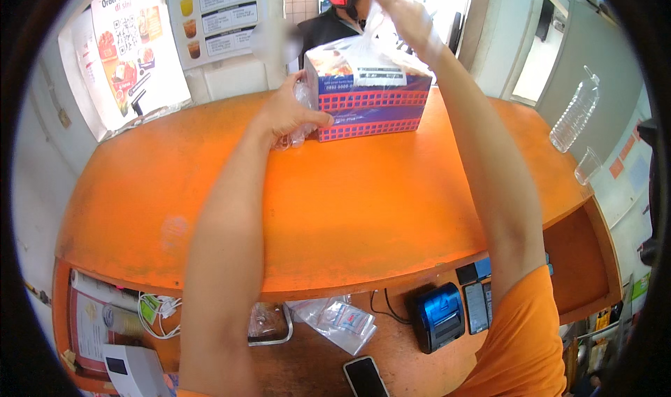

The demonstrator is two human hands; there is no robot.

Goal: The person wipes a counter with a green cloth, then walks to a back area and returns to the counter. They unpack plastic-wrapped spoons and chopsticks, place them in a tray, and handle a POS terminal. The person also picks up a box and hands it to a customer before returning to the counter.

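Observation:
Two stacked cardboard food boxes (375,101), blue with red grid bands, stand in a clear plastic bag (376,27) at the far side of an orange wooden counter (367,198). My left hand (293,108) rests against the left side of the boxes, its thumb on the front corner and clear plastic bunched beside the palm. Raised above the boxes at the right, my right hand (406,17) grips the top of the bag; its fingers are blurred. White labels with writing lie on top of the upper box.
Beyond the counter stands a person (327,30) with a red helmet. A plastic bottle (575,111) and a clear cup (588,166) stand at the right edge. The shelf below holds a blue-black device (440,318), phones (365,378), plastic bags (341,318) and white cables (157,313).

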